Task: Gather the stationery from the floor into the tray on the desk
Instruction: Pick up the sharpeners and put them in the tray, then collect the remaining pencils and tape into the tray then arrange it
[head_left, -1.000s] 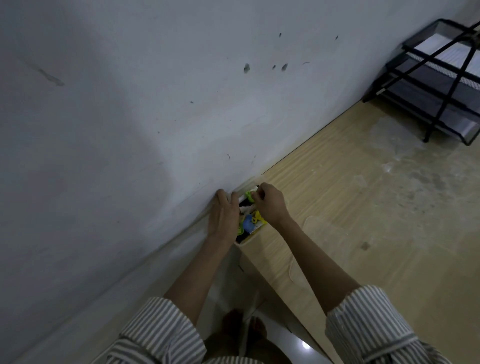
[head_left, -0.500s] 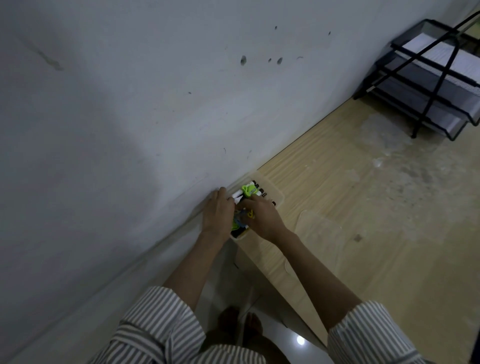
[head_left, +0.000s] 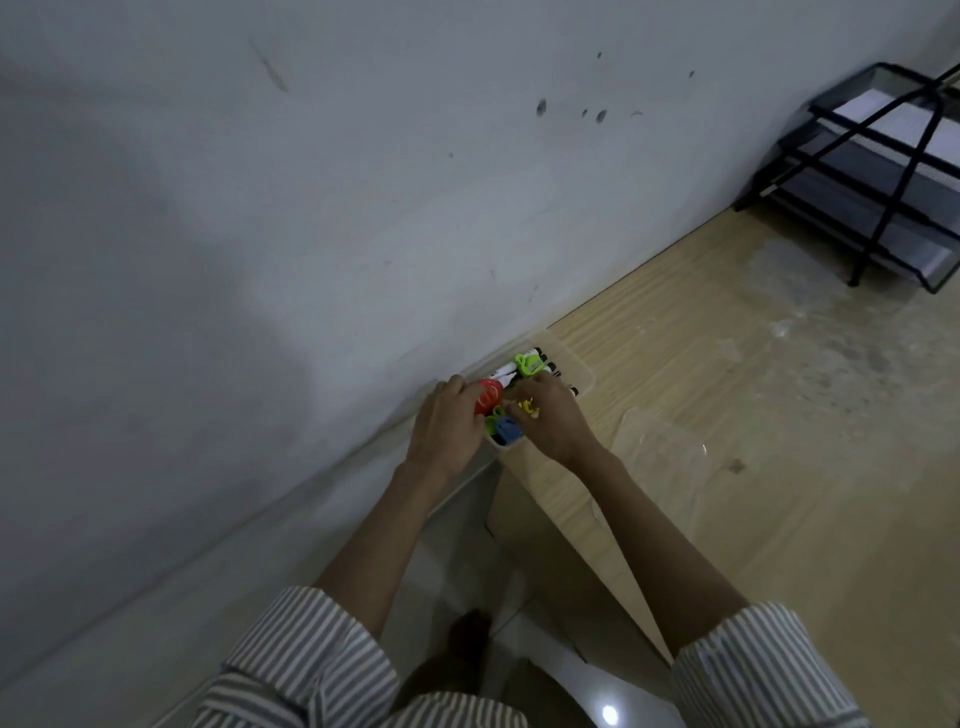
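A clear plastic tray sits on the wooden desk at its left corner, against the wall. Inside lie black-and-white markers, a lime-green clip, a blue clip and another green piece. My left hand rests at the tray's left edge with a round red item at its fingertips. My right hand hovers over the tray, fingers pinched on small yellow clips.
A clear lid lies flat on the desk to the right of the tray. A black wire paper rack stands at the desk's far right. The grey wall runs along the left. Floor tiles and my feet show below.
The red round item now shows at my left fingertips. My right hand has drawn slightly back over the tray, exposing the blue clip and the yellow clips. The camera view shifted a little.
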